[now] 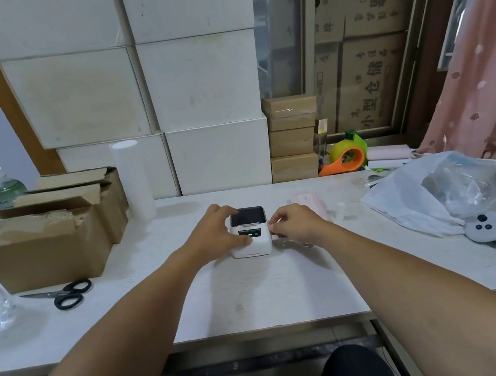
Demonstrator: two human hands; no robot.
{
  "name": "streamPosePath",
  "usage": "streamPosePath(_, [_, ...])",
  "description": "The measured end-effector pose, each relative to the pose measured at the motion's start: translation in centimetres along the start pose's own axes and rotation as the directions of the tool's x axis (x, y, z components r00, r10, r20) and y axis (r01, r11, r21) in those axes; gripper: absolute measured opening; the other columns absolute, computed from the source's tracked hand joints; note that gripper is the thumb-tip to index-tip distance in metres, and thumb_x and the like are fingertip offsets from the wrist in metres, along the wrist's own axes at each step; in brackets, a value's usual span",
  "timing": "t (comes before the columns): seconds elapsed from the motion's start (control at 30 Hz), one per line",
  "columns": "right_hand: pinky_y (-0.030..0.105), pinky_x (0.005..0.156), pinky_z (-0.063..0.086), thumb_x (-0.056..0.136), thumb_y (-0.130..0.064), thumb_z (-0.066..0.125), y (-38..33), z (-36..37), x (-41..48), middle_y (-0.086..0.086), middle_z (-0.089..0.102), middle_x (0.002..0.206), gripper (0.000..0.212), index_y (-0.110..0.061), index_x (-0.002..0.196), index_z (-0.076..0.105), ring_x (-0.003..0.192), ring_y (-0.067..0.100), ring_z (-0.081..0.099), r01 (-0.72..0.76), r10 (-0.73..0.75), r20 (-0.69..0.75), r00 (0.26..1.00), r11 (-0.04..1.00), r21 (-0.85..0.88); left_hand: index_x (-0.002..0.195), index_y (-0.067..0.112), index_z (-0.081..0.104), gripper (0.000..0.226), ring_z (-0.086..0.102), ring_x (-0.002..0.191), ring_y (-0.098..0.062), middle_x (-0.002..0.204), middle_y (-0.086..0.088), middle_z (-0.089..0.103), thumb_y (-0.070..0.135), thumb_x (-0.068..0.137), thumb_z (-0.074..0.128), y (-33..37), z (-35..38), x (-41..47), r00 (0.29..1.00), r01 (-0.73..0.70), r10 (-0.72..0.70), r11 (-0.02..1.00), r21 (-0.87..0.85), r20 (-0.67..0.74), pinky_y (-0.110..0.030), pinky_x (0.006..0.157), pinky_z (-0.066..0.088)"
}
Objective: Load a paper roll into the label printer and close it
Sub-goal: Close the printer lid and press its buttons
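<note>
L hand cupped on closed label printer, R hand pinching at its right side.

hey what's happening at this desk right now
A person seated at a white table has both hands on a small white label printer. The left hand grips its left side and top edge, while the right hand pinches at its right side. The printer's lid looks shut and a green light shows on its front. Whether a roll is inside cannot be told. Scissors lie off to the left, untouched.
</note>
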State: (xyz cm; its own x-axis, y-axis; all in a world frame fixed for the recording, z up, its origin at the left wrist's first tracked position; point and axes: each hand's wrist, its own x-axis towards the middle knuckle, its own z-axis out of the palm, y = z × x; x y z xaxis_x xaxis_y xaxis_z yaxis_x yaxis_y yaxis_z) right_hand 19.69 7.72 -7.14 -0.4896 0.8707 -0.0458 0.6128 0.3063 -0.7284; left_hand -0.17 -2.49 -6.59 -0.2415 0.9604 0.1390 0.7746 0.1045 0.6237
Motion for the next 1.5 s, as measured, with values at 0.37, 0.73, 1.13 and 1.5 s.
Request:
streamPosePath(0.37, [0.032,0.085,0.057,0.095,-0.007,0.068,0.2,0.4,0.6,-0.001,0.072,0.092,0.012,-0.013,0.098,0.077,0.090,0.019,0.067,-0.068,0.067,0.013,0.998,0.995,0.074,0.147,0.022,0.045,0.088,0.057,0.113,-0.019,0.136,-0.002,0.055,0.034,0.073,0.091,-0.7,0.7,-0.1,0.979,0.177,-0.165,0.979,-0.101,0.118,-0.024,0.081,0.044])
streamPosePath(0.73, [0.028,0.061,0.044,0.083,-0.047,0.075,-0.5,0.1,-0.7,-0.001,0.070,0.091,0.037,-0.016,0.103,0.074,0.072,0.013,0.059,-0.121,0.116,0.063,0.991,0.989,0.081,0.137,0.019,0.049,0.077,0.059,0.097,-0.016,0.109,0.003,0.061,0.035,0.074,0.090,0.2,1.1,-0.7,0.971,0.219,-0.205,0.970,-0.110,0.124,-0.020,0.063,0.041])
streamPosePath(1.13, [0.043,0.091,0.058,0.079,-0.042,0.081,-1.0,0.4,-0.2,0.011,0.075,0.110,0.043,-0.010,0.107,0.073,0.097,0.024,0.070,-0.132,0.127,0.077,0.989,0.989,0.065,0.136,0.018,0.049,0.077,0.061,0.096,-0.016,0.111,0.001,0.064,0.033,0.073,0.091,0.6,1.2,-1.2,0.971,0.225,-0.211,0.966,-0.130,0.116,-0.021,0.063,0.043])
streamPosePath(1.5, [0.035,0.078,0.051,0.082,-0.040,0.083,-0.8,0.4,0.4,0.011,0.076,0.107,0.039,-0.007,0.102,0.075,0.087,0.021,0.065,-0.122,0.120,0.050,0.991,0.992,0.023,0.134,0.021,0.050,0.077,0.063,0.103,-0.020,0.116,-0.002,0.066,0.036,0.071,0.092,0.2,1.3,-0.8,0.968,0.236,-0.221,0.963,-0.127,0.122,-0.027,0.069,0.045])
